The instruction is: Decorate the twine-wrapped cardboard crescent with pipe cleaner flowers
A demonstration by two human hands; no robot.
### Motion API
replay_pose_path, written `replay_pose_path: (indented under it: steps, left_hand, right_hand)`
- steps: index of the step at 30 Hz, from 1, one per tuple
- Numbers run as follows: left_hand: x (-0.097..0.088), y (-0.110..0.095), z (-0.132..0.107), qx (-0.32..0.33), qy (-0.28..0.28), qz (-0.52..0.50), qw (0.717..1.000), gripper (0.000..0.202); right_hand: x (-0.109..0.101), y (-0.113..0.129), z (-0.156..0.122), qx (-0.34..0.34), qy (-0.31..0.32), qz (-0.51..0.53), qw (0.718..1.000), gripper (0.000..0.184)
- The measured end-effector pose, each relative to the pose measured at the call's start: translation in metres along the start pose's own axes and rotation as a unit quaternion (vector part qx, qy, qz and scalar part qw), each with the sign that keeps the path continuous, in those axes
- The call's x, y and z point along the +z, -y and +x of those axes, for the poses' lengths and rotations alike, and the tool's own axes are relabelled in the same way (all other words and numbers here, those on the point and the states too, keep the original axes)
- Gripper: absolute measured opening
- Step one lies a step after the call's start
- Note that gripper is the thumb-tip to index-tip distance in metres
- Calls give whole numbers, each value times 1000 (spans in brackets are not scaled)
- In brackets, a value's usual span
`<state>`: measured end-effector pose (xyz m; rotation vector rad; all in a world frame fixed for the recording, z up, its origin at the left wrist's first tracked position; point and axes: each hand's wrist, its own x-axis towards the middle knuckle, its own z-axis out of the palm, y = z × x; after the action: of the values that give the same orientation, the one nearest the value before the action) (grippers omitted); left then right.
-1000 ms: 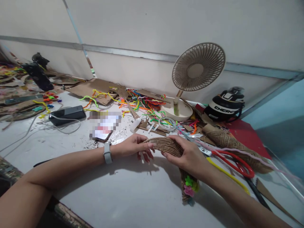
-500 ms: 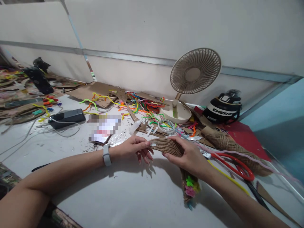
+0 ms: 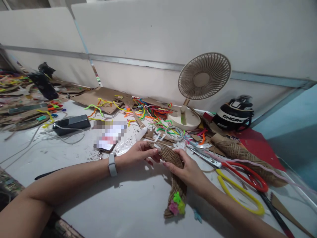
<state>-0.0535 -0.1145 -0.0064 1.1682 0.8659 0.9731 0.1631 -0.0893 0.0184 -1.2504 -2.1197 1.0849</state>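
A curved piece wrapped in brown jute twine [image 3: 170, 158] lies across the white table [image 3: 104, 205], its lower end carrying small green, pink and yellow flowers [image 3: 177, 205]. My left hand [image 3: 138, 152], with a white watch on the wrist, pinches the upper tip of this piece. My right hand [image 3: 187, 170] wraps over its middle, fingers curled around the twine. A small blue flower [image 3: 197, 215] lies loose on the table beside the lower end.
Scissors with red and yellow handles [image 3: 237, 180] lie right of my hands. Behind stand a beige desk fan [image 3: 201, 79], a black bottle [image 3: 235, 114], coloured pipe cleaners [image 3: 146, 110], a phone [image 3: 109, 137], a power bank [image 3: 71, 123] and more twine-wrapped pieces [image 3: 237, 152].
The twine piece has turned so its flowered end swings left, and my right hand has slid along it. A blue flower now lies loose on the table. The scissors' handles show fully.
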Motion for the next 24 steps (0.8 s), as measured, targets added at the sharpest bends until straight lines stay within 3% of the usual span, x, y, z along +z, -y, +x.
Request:
replay_pose_path:
  steps: [4,8,14,18,21,24]
  left_hand:
    - [4,-1,0,11,-50,12,999,41]
    - [6,1,1,-19,-37,-33,999,38]
    - [0,-2,0,-65,4,-58,996,57]
    - [0,-6,-2,-32,70,17,997,35]
    - [6,-6,-5,-22,90,42,995,29]
    - [13,-4,-10,-37,104,43,993,28]
  right_hand:
    - [10,0,-4,91,131,176,971,48]
    - [12,0,-5,131,195,280,931,50]
    - [15,-2,-5,102,232,283,925,47]
    - [17,-1,-7,103,225,270,931,49]
    - [11,0,-7,93,258,222,936,48]
    - [0,3,-4,61,207,188,958,43]
